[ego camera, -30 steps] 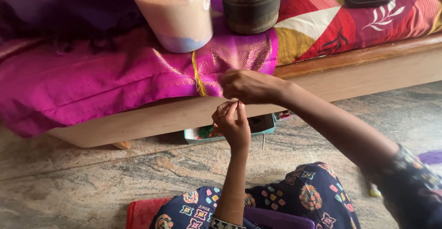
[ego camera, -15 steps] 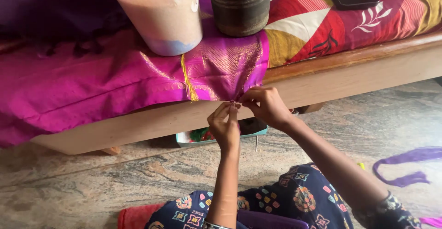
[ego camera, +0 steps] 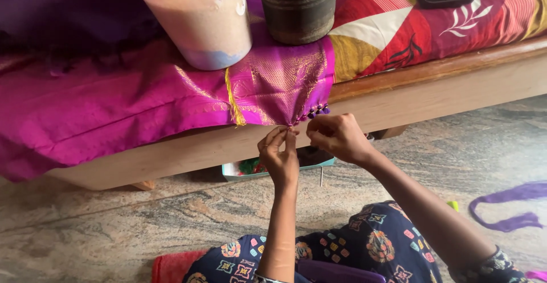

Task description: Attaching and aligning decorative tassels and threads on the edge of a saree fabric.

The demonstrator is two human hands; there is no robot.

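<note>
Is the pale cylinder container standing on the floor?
No, the pale cylinder container stands up on the magenta cloth that covers the low wooden bed, above the stone floor.

— What has moved since a second ago?

— The right hand (ego camera: pixel 337 137) dropped from the yellow thread (ego camera: pixel 233 103) to the lower edge of the pink cloth (ego camera: pixel 142 106), beside the small beads (ego camera: pixel 315 112).

— And the left hand (ego camera: pixel 279 155)?

— It rose to the same edge; both now pinch it close together.
</note>
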